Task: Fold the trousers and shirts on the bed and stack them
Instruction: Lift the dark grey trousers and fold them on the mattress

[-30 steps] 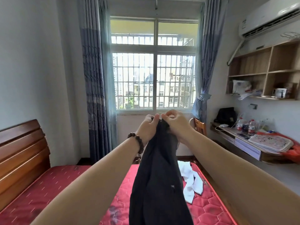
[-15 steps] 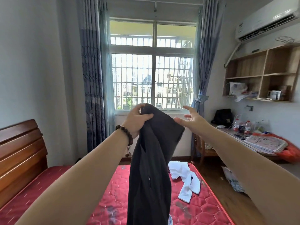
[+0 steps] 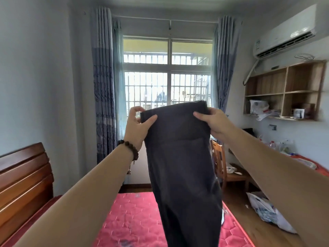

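Dark grey trousers (image 3: 183, 168) hang in the air in front of me, waistband up, legs falling out of the bottom of the view. My left hand (image 3: 138, 125) pinches the left end of the waistband. At the right end, my right hand (image 3: 214, 122) grips the band with its thumb in front. Both arms are stretched out above the red quilted bed (image 3: 131, 223). A sliver of white cloth (image 3: 222, 218) peeks out behind the trousers' right edge; the rest of it is hidden.
A wooden headboard (image 3: 23, 180) runs along the left. A wooden chair (image 3: 222, 166) and a cluttered desk (image 3: 302, 161) stand at the right, under wall shelves (image 3: 284, 90). A plastic bag (image 3: 267, 211) lies on the wooden floor beside the bed.
My right hand, open and away from the trousers half a second ago, now grips the waistband. The hands have drawn apart and spread the waistband flat. My view has tilted upward.
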Motion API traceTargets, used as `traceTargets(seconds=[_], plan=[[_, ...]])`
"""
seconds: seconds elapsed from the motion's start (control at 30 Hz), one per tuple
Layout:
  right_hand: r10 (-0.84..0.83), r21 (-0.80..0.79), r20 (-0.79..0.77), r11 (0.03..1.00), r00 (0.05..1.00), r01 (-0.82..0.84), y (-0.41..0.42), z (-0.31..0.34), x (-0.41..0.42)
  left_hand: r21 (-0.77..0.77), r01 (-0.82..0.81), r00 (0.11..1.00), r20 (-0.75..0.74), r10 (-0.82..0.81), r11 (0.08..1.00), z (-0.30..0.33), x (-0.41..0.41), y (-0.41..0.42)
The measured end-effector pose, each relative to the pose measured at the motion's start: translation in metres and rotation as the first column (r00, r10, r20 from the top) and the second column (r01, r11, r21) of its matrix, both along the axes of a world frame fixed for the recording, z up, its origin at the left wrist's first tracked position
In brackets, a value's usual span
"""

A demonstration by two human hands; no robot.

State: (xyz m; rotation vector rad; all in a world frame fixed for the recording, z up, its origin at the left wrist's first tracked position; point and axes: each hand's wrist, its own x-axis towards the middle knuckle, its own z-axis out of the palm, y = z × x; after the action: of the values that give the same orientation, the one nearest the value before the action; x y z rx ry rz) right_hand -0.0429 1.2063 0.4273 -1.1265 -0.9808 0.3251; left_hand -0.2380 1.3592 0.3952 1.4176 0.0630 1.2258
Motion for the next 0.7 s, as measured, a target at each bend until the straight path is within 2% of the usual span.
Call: traceTargets(seconds=[0.17, 0.23, 0.33, 0.43, 0.57, 0.63, 0.7], plan=[[0.002, 0.052, 0.065, 0.999, 0.998, -0.005, -0.003, 0.029, -0.008, -0.104, 0.055, 0.998, 0.038, -0.051, 0.993, -0.001, -0.005, 0.000], [-0.004, 0.073, 0.047, 0.997, 0.999, 0.001, -0.005, 0.033, -0.007, -0.149, 0.106, 0.994, -0.013, -0.109, 0.983, 0.000, -0.003, 0.000], [0.010, 0.106, 0.008, 0.994, 1.000, -0.011, -0.008, 0.032, -0.006, -0.243, 0.269, 0.935, -0.164, -0.313, 0.932, -0.002, 0.003, -0.008], [0.006, 0.068, -0.019, 0.998, 1.000, -0.004, -0.014, 0.017, -0.004, -0.303, 0.291, 0.929, -0.138, -0.344, 0.907, -0.003, 0.011, -0.014], [0.024, -0.182, -0.046, 0.983, 0.999, -0.032, -0.035, -0.020, 0.005, -0.191, 0.333, 0.917, -0.162, -0.364, 0.924, 0.000, 0.010, -0.019], [0.030, -0.167, -0.024, 0.985, 0.999, -0.033, -0.042, -0.030, 0.005, -0.131, 0.363, 0.902, -0.197, -0.383, 0.922, 0.002, 0.005, -0.019], [-0.032, -0.100, 0.009, 0.995, 0.999, 0.032, -0.044, -0.028, -0.003, -0.127, 0.349, 0.906, -0.205, -0.369, 0.928, 0.004, 0.001, -0.017]])
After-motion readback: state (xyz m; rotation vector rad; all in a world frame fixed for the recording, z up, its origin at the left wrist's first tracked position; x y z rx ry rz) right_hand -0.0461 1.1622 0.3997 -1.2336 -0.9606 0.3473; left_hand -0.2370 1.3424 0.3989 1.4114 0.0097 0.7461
